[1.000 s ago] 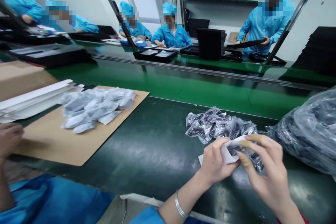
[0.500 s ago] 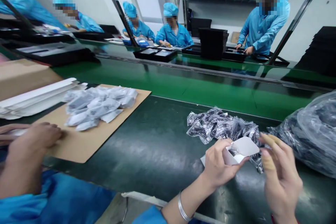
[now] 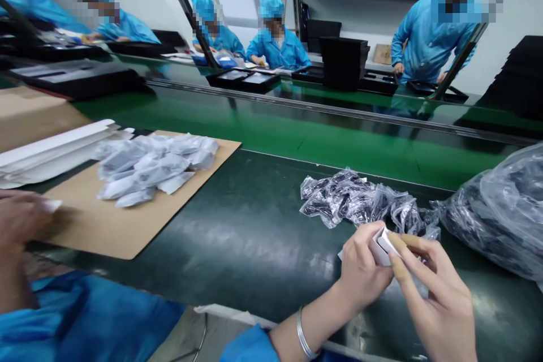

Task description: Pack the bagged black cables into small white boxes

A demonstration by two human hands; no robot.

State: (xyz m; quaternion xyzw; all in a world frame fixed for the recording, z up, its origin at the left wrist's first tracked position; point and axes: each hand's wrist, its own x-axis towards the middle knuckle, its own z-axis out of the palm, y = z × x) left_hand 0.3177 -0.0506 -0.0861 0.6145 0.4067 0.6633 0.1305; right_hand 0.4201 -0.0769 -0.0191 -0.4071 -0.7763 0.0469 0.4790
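Observation:
A small white box is gripped by my left hand, with its end tilted toward me. My right hand, with yellowish covers on some fingertips, pinches the box's end flap, which is folded partly inward. What lies inside the box is hidden by the flap and my fingers. Just beyond my hands lies a pile of dark items in clear plastic bags.
A large clear plastic bag of dark items bulges at the right. To the left, white wrapped packets lie on a cardboard sheet, beside a neighbour's hand. Several co-workers in blue stand or sit across the green belt.
My right hand has come left onto the box and the raised flap is now folded down over the opening. The neighbour's hand has moved left.

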